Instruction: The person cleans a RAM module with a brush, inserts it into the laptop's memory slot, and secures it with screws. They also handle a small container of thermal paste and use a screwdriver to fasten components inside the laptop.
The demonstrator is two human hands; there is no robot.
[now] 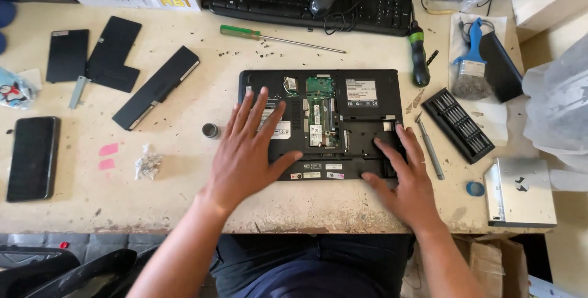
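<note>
At the middle of the worn desk [184, 206], both hands lie flat with fingers spread, gripping nothing, left hand [248, 151] and right hand [401, 172] on the upturned laptop [367, 99], where pressing near its exposed green circuit board [318, 111] might crack it

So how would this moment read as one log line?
left hand: flat on upturned laptop | right hand: fingers in battery bay | screwdriver: beside, untouched
</note>
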